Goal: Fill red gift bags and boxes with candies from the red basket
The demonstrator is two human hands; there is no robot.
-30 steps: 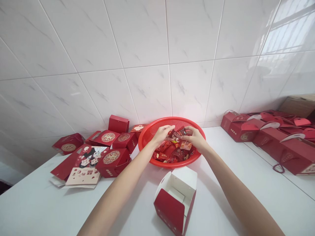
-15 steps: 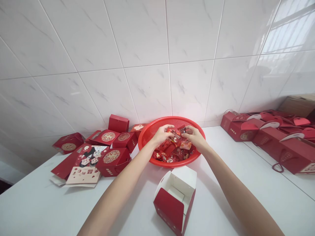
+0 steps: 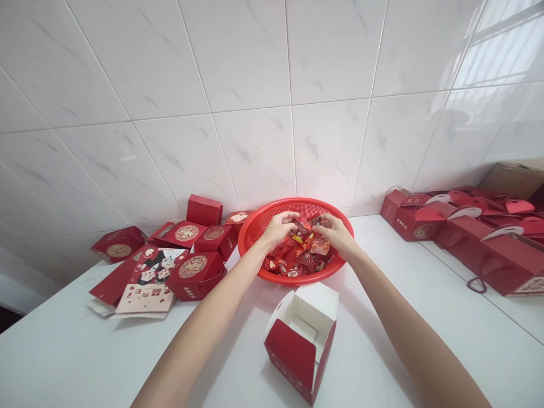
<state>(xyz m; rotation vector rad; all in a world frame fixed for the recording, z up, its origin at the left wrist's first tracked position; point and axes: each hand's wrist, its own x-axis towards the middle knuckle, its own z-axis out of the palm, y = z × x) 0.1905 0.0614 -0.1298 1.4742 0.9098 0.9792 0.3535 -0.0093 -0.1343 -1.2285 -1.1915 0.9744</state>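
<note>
Both my hands are over a red plastic basket [image 3: 250, 249] with a perforated wall, which holds many wrapped candies [image 3: 304, 260] in red and pink. My left hand [image 3: 278, 231] is closed on a dark red wrapped candy [image 3: 301, 228] at the basket's middle. Between the thumb and fingers of my right hand [image 3: 335, 233] is another dark wrapped candy [image 3: 315, 221]. In front of the basket stands a red gift box [image 3: 293, 354] with its top open, its white inside showing.
Several red boxes [image 3: 195, 271] and a printed card-like carton [image 3: 148, 283] lie to the left. Rows of red handled boxes [image 3: 476, 238] stand at the right, with a brown cardboard box [image 3: 514, 177] behind. A white tiled wall [image 3: 255, 147] backs the white table [image 3: 225, 362].
My left hand has lifted the dark red candy slightly from the pile, uncovering a yellow-marked wrapper below. The right hand stays nearly in place with its candy.
</note>
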